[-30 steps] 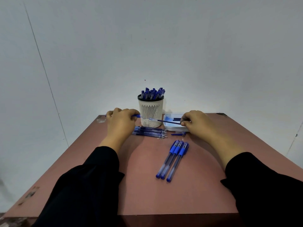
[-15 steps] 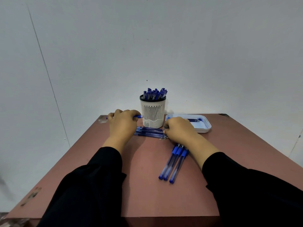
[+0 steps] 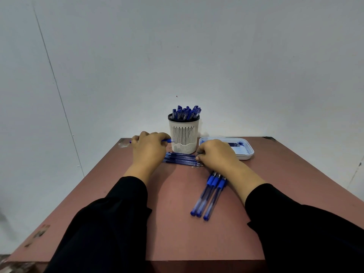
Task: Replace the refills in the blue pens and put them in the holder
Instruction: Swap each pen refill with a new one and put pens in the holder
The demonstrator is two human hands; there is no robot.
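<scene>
My left hand [image 3: 148,149] grips a blue pen barrel [image 3: 167,141] that pokes out of the fist on both sides, left of the white slotted holder [image 3: 184,134]. The holder stands at the back of the table, full of blue pens [image 3: 187,112]. A row of loose blue refills [image 3: 180,159] lies in front of the holder. My right hand [image 3: 215,154] rests curled over the right end of that row, its fingertips on a refill. Three blue pens [image 3: 209,196] lie side by side below my right wrist.
A white tray [image 3: 247,152] with blue ink stains and a few used refills sits right of the holder. The reddish-brown table [image 3: 177,223] ends close to the white wall behind. My black sleeves cover the table's near corners.
My right hand dropped the old refill at the tray and moved left to the row of refills. The left hand has kept its hold on the barrel.
</scene>
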